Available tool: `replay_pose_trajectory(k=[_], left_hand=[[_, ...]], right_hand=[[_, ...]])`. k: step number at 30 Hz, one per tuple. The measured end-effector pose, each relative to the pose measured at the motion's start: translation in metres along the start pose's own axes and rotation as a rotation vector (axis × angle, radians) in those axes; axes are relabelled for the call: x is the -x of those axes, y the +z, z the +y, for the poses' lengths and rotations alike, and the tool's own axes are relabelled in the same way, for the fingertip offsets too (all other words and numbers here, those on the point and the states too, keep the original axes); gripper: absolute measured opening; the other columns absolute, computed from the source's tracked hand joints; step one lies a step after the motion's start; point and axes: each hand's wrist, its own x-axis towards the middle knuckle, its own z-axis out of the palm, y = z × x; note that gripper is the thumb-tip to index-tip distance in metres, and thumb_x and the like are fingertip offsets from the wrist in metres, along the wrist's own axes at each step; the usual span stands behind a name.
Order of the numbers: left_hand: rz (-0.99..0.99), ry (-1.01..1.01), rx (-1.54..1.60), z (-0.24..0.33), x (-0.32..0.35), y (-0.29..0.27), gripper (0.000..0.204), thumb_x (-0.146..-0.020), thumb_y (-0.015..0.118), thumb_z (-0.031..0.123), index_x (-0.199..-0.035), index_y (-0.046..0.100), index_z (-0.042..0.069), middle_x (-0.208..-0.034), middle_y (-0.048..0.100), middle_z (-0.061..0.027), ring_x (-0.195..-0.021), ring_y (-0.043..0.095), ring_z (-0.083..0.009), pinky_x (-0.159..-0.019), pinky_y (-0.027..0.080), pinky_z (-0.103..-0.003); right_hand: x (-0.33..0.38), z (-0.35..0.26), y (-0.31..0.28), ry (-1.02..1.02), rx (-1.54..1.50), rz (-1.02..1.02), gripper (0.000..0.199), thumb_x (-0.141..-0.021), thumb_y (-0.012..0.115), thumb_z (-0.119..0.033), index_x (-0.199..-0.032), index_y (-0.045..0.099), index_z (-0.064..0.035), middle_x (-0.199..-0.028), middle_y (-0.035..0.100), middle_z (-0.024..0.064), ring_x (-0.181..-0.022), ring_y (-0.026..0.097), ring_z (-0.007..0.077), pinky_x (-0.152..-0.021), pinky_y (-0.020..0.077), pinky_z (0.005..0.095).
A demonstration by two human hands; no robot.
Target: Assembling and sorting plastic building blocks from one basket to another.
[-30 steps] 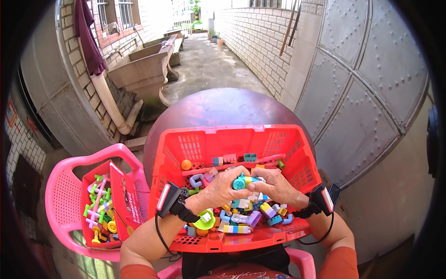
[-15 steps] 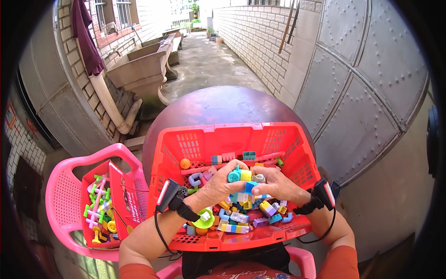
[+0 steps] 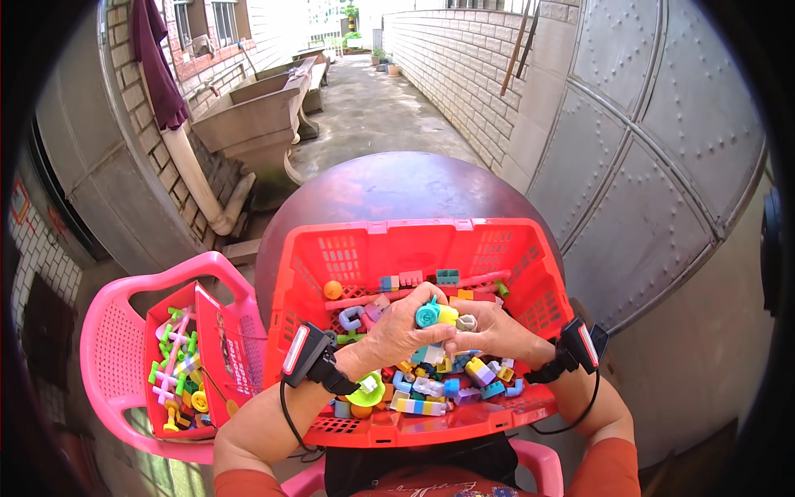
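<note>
The person sits with a red basket (image 3: 362,253) on their lap, its far edge against a round dark table (image 3: 397,186), and both hands meet over the heap of toy pieces (image 3: 439,389) inside. The left hand (image 3: 397,331) is closed round a teal piece (image 3: 427,316), with a yellow piece (image 3: 448,314) touching it; the right hand (image 3: 489,330) curls its fingers against a small grey piece (image 3: 466,322) on the same cluster. All three are held just above the heap, near the middle of the basket.

My guess is the joint could slip: the pieces are small and round, pinched only at the fingertips, so a crooked push might pop one loose into the pile below. The basket rests on the knees, so a hard press could tip it toward the pink chair (image 3: 124,331), where a smaller red box (image 3: 222,348) of sticks stands
</note>
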Motion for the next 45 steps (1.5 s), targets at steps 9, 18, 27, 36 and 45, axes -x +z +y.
replay_pose_trajectory(k=[9, 18, 27, 36, 45], left_hand=[[-0.115, -0.061, 0.524, 0.0, 0.0, -0.004, 0.039, -0.09, 0.066, 0.034, -0.111, 0.043, 0.01, -0.095, 0.053, 0.0003, -0.09, 0.052, -0.0072, -0.075, 0.046, -0.025], [-0.057, 0.074, -0.068, -0.007, 0.005, 0.007, 0.053, -0.09, 0.057, 0.054, -0.111, 0.04, 0.008, -0.094, 0.044, -0.0061, -0.093, 0.046, -0.013, -0.079, 0.041, -0.029], [0.006, -0.013, 0.36, -0.002, 0.003, 0.0, 0.038, -0.095, 0.053, 0.042, -0.11, 0.04, 0.009, -0.091, 0.042, -0.002, -0.085, 0.044, -0.0098, -0.076, 0.041, -0.026], [0.157, 0.117, -0.037, -0.015, 0.0, 0.006, 0.035, -0.094, 0.057, 0.033, -0.112, 0.039, 0.009, -0.096, 0.045, -0.001, -0.089, 0.043, -0.0071, -0.079, 0.041, -0.024], [0.043, 0.001, 0.311, -0.008, 0.0, -0.003, 0.04, -0.095, 0.052, 0.044, -0.112, 0.041, 0.009, -0.095, 0.051, -0.0034, -0.088, 0.049, -0.0085, -0.077, 0.044, -0.023]], right_hand=[[0.007, -0.009, -0.009, 0.022, -0.035, -0.04, 0.034, -0.09, 0.061, -0.034, -0.105, 0.055, -0.0035, -0.088, 0.06, 0.003, -0.085, 0.056, 0.0106, -0.071, 0.0446, 0.0268], [0.003, -0.008, -0.006, -0.016, 0.209, 0.058, 0.032, -0.087, 0.063, -0.033, -0.097, 0.061, -0.0033, -0.076, 0.055, -0.0004, -0.075, 0.053, 0.0078, -0.064, 0.0414, 0.0254], [0.006, -0.018, -0.005, -0.032, -0.203, -0.049, 0.034, -0.087, 0.063, -0.032, -0.106, 0.055, -0.0053, -0.088, 0.055, -0.0016, -0.076, 0.051, 0.0054, -0.068, 0.0434, 0.0231], [-0.007, 0.025, 0.006, 0.038, 0.213, 0.103, 0.059, -0.076, 0.067, -0.057, -0.096, 0.061, -0.0015, -0.079, 0.064, 0.0115, -0.078, 0.062, 0.0179, -0.068, 0.0463, 0.0316], [-0.007, 0.02, 0.003, -0.083, 0.308, 0.093, 0.045, -0.076, 0.07, -0.044, -0.091, 0.06, -0.0027, -0.067, 0.063, 0.0043, -0.065, 0.06, 0.0124, -0.061, 0.0441, 0.0276]])
